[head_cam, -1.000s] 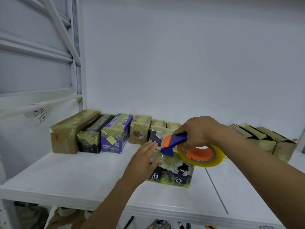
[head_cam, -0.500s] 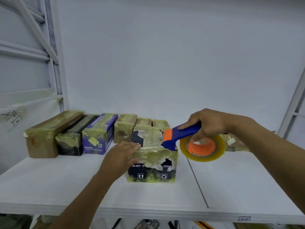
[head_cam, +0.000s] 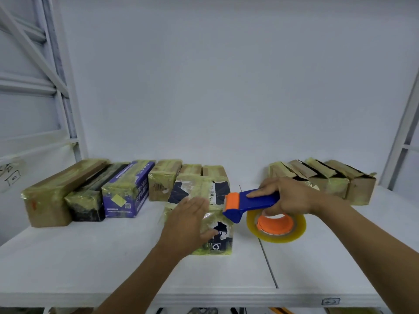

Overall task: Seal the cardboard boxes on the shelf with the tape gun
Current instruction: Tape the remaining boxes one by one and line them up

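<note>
A tape-wrapped cardboard box (head_cam: 217, 193) with dark print stands near the middle of the white shelf (head_cam: 90, 257). My left hand (head_cam: 188, 225) lies flat against its front left face, fingers straight. My right hand (head_cam: 285, 196) grips the blue handle of the tape gun (head_cam: 249, 202), whose orange head touches the box's upper right edge. The tape roll (head_cam: 276, 227) with its orange core hangs under the handle, just right of the box.
A row of taped boxes (head_cam: 127, 189) lines the back left of the shelf. Open-flapped cardboard boxes (head_cam: 328, 177) sit at the back right. White frame posts (head_cam: 65, 87) rise at left and right. A seam (head_cam: 267, 264) runs across the shelf.
My left hand has slid from the box's top left down onto its front face. The tape gun has stayed at the box's right edge. The view has shifted slightly.
</note>
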